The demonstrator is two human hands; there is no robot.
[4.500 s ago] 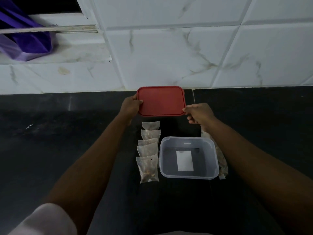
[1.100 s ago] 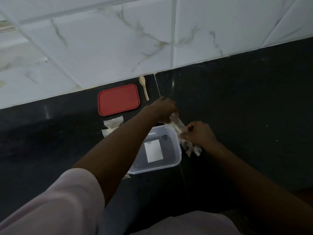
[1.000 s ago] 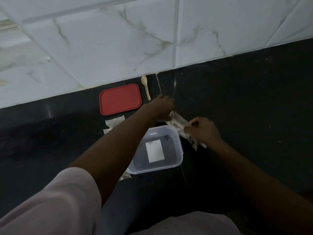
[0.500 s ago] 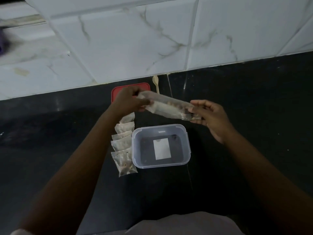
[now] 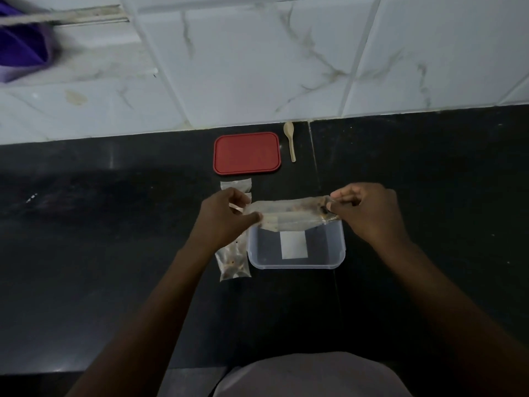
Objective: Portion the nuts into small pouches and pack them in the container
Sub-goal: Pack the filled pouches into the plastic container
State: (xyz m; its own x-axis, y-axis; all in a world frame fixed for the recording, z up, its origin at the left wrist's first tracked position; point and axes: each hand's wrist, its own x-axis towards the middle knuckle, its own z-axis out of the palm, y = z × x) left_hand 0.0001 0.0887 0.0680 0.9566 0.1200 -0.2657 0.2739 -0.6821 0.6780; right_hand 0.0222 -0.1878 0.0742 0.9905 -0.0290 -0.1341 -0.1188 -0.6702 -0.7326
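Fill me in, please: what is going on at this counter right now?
A person holds a long clear bag with some nuts in it stretched sideways between both hands, over the far edge of the open container. The left hand pinches one end and the right hand the other. No pouches are in the container yet; a row of small pouches lies to its left. The red lid and a spoon lie near the wall.

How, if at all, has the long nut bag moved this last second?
Yes: the bag went from right of the clear container to across its far rim, pinched by left hand and right hand.
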